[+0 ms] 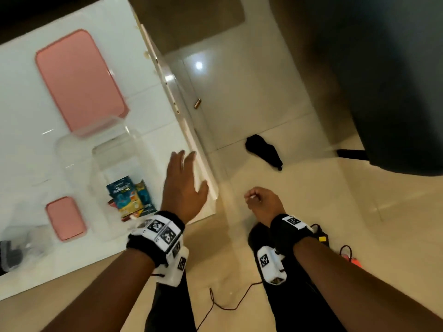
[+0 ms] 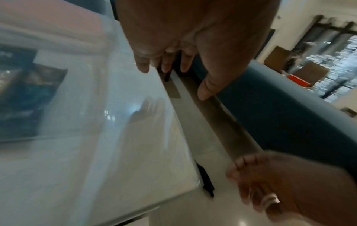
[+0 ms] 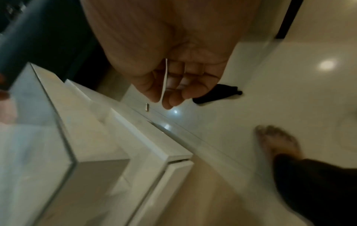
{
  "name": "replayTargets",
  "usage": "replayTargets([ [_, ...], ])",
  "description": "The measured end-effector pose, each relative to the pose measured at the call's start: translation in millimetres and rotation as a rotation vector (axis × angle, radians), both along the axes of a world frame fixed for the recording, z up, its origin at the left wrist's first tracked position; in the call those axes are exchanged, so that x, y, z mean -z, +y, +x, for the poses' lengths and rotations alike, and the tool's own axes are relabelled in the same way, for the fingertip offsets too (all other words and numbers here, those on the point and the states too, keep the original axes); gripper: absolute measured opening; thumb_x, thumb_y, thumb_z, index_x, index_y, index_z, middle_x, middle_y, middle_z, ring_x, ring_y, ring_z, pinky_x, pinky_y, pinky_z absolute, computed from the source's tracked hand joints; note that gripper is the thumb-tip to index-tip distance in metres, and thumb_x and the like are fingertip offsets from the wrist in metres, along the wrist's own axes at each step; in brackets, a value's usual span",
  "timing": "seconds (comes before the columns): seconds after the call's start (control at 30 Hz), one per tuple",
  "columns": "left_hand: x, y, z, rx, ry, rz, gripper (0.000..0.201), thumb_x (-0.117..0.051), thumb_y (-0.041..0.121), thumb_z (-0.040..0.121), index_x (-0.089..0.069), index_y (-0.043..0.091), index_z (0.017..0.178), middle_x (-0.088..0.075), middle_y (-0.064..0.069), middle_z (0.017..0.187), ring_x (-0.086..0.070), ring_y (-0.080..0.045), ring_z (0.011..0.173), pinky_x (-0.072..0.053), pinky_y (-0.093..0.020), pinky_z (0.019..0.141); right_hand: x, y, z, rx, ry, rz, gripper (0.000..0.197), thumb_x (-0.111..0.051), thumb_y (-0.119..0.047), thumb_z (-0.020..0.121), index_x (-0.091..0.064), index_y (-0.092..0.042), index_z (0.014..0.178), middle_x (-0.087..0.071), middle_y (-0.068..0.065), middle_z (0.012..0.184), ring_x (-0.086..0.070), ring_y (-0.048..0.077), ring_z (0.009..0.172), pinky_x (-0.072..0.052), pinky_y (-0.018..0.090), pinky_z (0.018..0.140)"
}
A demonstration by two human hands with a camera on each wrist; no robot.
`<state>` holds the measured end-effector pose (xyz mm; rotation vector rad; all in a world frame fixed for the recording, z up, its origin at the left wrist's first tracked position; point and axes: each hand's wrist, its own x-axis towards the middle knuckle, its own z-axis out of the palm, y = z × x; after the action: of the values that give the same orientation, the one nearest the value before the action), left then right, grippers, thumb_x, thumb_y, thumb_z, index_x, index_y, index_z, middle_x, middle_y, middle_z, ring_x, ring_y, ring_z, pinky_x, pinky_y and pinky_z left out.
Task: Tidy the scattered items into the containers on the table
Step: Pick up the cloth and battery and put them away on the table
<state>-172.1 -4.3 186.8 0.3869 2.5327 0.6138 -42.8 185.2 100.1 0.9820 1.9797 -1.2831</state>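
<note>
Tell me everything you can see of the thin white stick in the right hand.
The thin white stick is slender, pale and slightly bowed, perhaps plastic or paper. The right hand holds it off the table's corner, over the floor, fingers curled round it, thumb beside it. One end shows near the palm, the other by the fingertips. Nothing else touches it. Its kind is unclear.

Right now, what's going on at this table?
A person stands at the corner of the white table. The left hand is open, flat over the table's edge, holding nothing. The right hand, off the table over the floor, pinches a thin white strip. Snack packets already sit in the clear box; two pink lids lie on the table.
</note>
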Motion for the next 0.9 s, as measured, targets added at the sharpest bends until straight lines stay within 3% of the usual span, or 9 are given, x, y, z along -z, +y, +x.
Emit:
replayTargets([
  [0.07,8,19,-16,-0.161,-0.046,-0.044,0.075,-0.065,0.023,0.087,-0.027,0.008,0.150,-0.020,-0.019,0.158,-0.011,-0.033,0.148,-0.015,-0.040,0.119,6,33,9,-0.161,-0.138,-0.041,0.009,-0.057,-0.033,0.079,-0.064,-0.037,0.075,-0.069,-0.011,0.089,-0.066,0.017,0.088,-0.051,0.030,0.085],
  [0.2,18,35,-32,-0.352,-0.145,-0.139,0.078,-0.065,0.028,0.087,-0.023,0.011,0.150,-0.014,-0.013,0.159,-0.013,-0.031,0.147,-0.024,-0.047,0.116,14,81,3,-0.313,-0.270,-0.067,0.012,-0.059,-0.026,0.082,-0.064,-0.032,0.074,-0.068,-0.009,0.093,-0.064,0.017,0.090,-0.044,0.023,0.074],
  [0.33,21,51,-36,-0.398,-0.105,-0.266,0.075,-0.065,0.029,0.085,-0.029,0.012,0.148,-0.021,-0.012,0.154,-0.020,-0.034,0.141,-0.034,-0.054,0.105,19,109,-34,-0.306,-0.245,-0.053,0.009,-0.059,-0.026,0.086,-0.066,-0.030,0.080,-0.067,-0.005,0.088,-0.064,0.019,0.088,-0.043,0.024,0.073],
  [0.47,26,73,-46,-0.468,-0.049,-0.148,0.067,-0.065,0.025,0.085,-0.037,0.010,0.145,-0.034,-0.013,0.146,-0.031,-0.035,0.134,-0.034,-0.049,0.106,33,126,-84,-0.288,-0.192,-0.045,0.009,-0.061,-0.032,0.086,-0.063,-0.032,0.077,-0.069,-0.004,0.091,-0.065,0.021,0.090,-0.051,0.033,0.086],
  [0.6,33,116,-64,-0.337,-0.010,-0.011,0.053,-0.058,0.030,0.084,-0.051,0.014,0.134,-0.053,-0.010,0.130,-0.048,-0.029,0.121,-0.039,-0.041,0.101,55,140,-131,-0.290,-0.207,-0.056,0.010,-0.060,-0.036,0.082,-0.061,-0.034,0.072,-0.070,-0.004,0.094,-0.066,0.023,0.091,-0.052,0.038,0.090],
  [0.77,98,174,-110,-0.277,-0.303,0.127,0.027,-0.063,0.025,0.086,-0.063,0.024,0.113,-0.064,0.002,0.101,-0.062,-0.015,0.091,-0.051,-0.032,0.084,100,158,-192,-0.345,-0.216,0.028,0.006,-0.061,-0.028,0.086,-0.064,-0.029,0.081,-0.070,0.000,0.103,-0.064,0.025,0.096,-0.047,0.025,0.077],
  [0.8,122,183,-123,-0.332,-0.370,0.138,0.026,-0.063,0.024,0.086,-0.064,0.024,0.112,-0.066,0.002,0.098,-0.063,-0.014,0.087,-0.052,-0.031,0.082,119,162,-202,-0.361,-0.227,0.049,0.002,-0.062,-0.028,0.086,-0.064,-0.028,0.087,-0.068,0.001,0.107,-0.063,0.025,0.099,-0.044,0.023,0.076],
  [0.9,192,196,-155,-0.579,-0.535,0.130,0.024,-0.064,0.024,0.087,-0.064,0.022,0.112,-0.066,0.001,0.093,-0.061,-0.011,0.076,-0.046,-0.022,0.070,172,169,-218,-0.427,-0.297,0.102,0.025,-0.064,-0.031,0.085,-0.058,-0.023,0.108,-0.064,0.007,0.113,-0.061,0.030,0.102,-0.044,0.027,0.077],
])
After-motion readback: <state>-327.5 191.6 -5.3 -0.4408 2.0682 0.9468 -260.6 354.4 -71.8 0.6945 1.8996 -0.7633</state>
